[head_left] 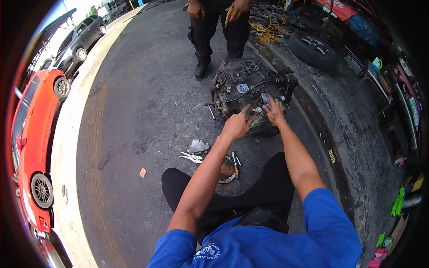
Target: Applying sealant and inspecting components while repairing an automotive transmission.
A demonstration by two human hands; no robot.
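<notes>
- While a co-worker [209, 35] stands just beyond the dark mechanical assembly [251, 95], a loose wheel [311, 49] and yellow cable [269, 35] lie far right.
- Silver pliers [192, 157], pale metal part [198, 145]: on ground, near left of assembly.
- Red car [40, 129]: well apart, left.
- Assembly extends beyond both hands.
- Left hand [237, 126]: index extended at near side, grip can't tell.
- Right hand [274, 111]: fingers at grey piece [266, 99], grasp unclear.
</notes>
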